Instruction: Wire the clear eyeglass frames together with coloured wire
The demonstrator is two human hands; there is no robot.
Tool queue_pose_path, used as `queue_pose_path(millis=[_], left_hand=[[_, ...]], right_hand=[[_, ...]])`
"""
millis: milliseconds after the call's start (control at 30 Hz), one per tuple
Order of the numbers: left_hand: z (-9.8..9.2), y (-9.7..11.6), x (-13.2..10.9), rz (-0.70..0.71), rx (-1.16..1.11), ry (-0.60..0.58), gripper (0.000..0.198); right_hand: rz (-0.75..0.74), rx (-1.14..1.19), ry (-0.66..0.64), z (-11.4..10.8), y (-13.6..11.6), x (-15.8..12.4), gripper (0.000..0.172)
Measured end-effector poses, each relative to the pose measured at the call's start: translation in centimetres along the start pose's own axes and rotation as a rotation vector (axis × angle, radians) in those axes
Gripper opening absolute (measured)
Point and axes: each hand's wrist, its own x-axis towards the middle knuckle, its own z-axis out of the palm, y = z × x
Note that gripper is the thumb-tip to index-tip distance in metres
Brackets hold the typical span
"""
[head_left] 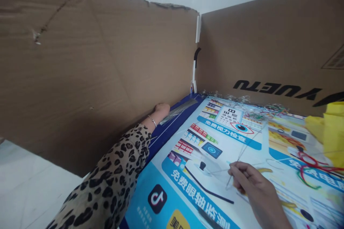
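My left hand, below a leopard-print sleeve and a thin bracelet, reaches to the far left edge of the poster-covered table. It is closed beside a bundle of thin grey strands, and its fingertips are hidden. Over the poster, my right hand pinches a thin wire or thread, which runs up from the fingers and loops below them. A black-edged translucent piece lies left of my right hand.
Tall cardboard walls stand at the left and back. Tangled clear and coloured strands lie along the back edge. Red and green cords and yellow material are at the right.
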Motion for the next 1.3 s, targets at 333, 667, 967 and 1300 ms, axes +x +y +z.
queue_pose_path(millis=[333, 667, 967, 1300], left_hand=[[-4.6, -1.3, -2.0, 0.205, -0.280, 0.208, 0.029], [-3.9, 3.7, -11.5, 0.695, -0.807, -0.345, 0.023], [-0.8, 12.8, -24.3, 1.213, -0.210, -0.181, 0.024], [1.7, 1.1, -18.3, 0.694, -0.162, 0.139, 0.015]], right_hand=[[0.011, 0.009, -0.007, -0.2, 0.2, 0.1, 0.036], [-0.019, 0.100, 0.010, 0.1, -0.8, -0.2, 0.031], [-0.003, 0.087, 0.043, -0.2, -0.4, 0.0, 0.034], [-0.012, 0.099, 0.041, -0.1, 0.1, 0.0, 0.033]])
